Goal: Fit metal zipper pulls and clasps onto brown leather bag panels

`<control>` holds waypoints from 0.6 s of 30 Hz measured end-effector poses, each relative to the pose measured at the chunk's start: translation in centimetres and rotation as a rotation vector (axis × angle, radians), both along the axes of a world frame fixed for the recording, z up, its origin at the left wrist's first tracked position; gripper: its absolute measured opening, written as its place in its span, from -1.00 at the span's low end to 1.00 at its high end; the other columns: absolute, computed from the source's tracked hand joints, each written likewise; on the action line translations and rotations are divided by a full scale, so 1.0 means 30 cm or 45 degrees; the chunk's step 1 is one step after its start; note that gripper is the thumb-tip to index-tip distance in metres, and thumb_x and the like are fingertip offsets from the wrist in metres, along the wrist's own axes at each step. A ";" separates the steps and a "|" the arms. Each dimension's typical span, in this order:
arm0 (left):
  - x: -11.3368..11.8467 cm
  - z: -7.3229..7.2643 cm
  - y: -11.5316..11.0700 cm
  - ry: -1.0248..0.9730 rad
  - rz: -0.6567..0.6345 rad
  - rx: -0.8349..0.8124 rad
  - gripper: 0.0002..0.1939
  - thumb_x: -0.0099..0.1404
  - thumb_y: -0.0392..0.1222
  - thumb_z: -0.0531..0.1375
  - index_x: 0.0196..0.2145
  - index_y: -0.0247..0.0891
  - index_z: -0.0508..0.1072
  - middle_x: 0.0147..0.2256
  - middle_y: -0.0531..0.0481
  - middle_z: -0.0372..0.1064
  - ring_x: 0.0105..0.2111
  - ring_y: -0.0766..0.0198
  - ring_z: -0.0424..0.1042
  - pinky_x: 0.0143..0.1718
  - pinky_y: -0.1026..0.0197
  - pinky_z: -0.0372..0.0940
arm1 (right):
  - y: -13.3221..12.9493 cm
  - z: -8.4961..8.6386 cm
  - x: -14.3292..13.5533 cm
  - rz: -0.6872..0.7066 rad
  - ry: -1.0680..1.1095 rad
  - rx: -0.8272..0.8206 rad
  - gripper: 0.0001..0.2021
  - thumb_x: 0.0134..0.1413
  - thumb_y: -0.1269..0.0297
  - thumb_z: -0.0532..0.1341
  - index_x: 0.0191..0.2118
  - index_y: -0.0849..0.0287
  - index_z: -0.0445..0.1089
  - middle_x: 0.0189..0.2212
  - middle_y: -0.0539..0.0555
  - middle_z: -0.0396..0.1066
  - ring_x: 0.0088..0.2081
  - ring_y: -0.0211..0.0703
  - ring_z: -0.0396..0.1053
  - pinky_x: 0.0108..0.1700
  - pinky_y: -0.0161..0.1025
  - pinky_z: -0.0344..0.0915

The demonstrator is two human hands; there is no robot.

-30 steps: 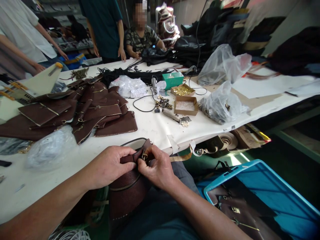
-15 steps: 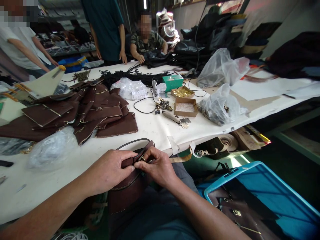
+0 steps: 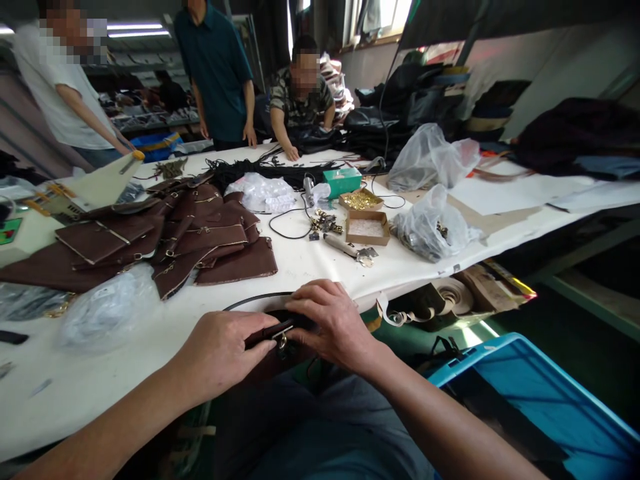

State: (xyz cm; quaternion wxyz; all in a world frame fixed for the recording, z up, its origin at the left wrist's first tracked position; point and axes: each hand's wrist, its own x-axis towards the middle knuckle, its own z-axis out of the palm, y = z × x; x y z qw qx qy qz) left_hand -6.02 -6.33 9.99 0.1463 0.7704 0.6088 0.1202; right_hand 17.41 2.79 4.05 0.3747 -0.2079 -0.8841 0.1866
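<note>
A dark brown leather bag [image 3: 270, 367] is held at the table's near edge, above my lap. My left hand [image 3: 220, 350] pinches its upper edge between thumb and fingers. On the other side, my right hand [image 3: 327, 323] grips the bag's rim, fingers over the top and thumb below. Between the two hands shows a small metal clasp [image 3: 283, 341]. A thin dark strap [image 3: 250, 300] arches behind the bag. Most of the bag's body is in shadow below my hands.
Brown leather pieces [image 3: 200, 233] and a clear plastic bag [image 3: 107, 310] lie left on the white table [image 3: 300, 267]. Ahead are a hand tool [image 3: 343, 247], cardboard trays [image 3: 367, 228] and metal parts. A blue crate [image 3: 565, 393] stands lower right. People stand or lean across the table.
The bag has been turned in my hands, so its zipper no longer shows. My right hand has shifted from pinching the buckle to gripping over the rim. The view has tilted up slightly.
</note>
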 end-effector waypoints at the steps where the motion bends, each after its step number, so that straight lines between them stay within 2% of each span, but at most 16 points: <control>1: -0.002 -0.003 -0.006 0.033 -0.033 0.076 -0.75 0.40 -0.09 0.28 -0.01 0.02 0.67 -0.07 0.09 0.70 -0.12 0.11 0.67 -0.02 0.17 0.44 | 0.001 0.007 -0.002 0.041 -0.052 0.046 -0.69 0.32 0.09 0.40 0.10 0.05 0.54 0.00 0.17 0.61 0.09 0.08 0.43 0.05 0.02 0.25; 4: -0.004 -0.005 -0.026 0.082 -0.107 0.249 -0.77 0.41 -0.16 0.27 -0.03 0.00 0.67 -0.11 0.09 0.70 -0.18 0.15 0.67 -0.08 0.19 0.44 | -0.017 0.020 -0.013 0.068 -0.087 0.130 -0.77 0.39 0.10 0.34 0.03 0.06 0.56 -0.12 0.10 0.66 0.03 0.04 0.45 -0.01 0.02 0.16; 10: -0.007 0.008 -0.056 0.082 -0.178 0.381 -0.78 0.48 -0.22 0.21 -0.04 -0.08 0.65 -0.16 0.07 0.70 -0.23 0.20 0.67 -0.13 0.20 0.44 | -0.080 0.039 -0.029 -0.002 -0.077 0.202 -0.86 0.45 0.17 0.28 -0.08 0.07 0.58 -0.29 0.04 0.66 -0.09 -0.02 0.43 -0.09 0.02 0.08; 16: -0.031 -0.023 -0.062 0.059 -0.145 0.405 -0.76 0.50 -0.23 0.18 -0.04 -0.10 0.66 -0.15 0.07 0.71 -0.23 0.21 0.68 -0.15 0.21 0.44 | -0.077 0.049 -0.067 0.007 -0.088 0.148 -0.85 0.42 0.20 0.30 -0.19 0.09 0.58 -0.42 0.04 0.58 -0.15 -0.03 0.41 -0.08 0.01 0.08; 18: -0.047 -0.034 -0.063 0.036 -0.096 0.359 -0.76 0.50 -0.20 0.19 -0.03 -0.08 0.66 -0.11 0.07 0.71 -0.18 0.18 0.68 -0.09 0.21 0.44 | -0.067 0.040 -0.080 0.014 -0.038 0.118 -0.88 0.41 0.20 0.32 -0.17 0.09 0.58 -0.40 0.03 0.59 -0.14 -0.04 0.43 -0.03 0.01 0.12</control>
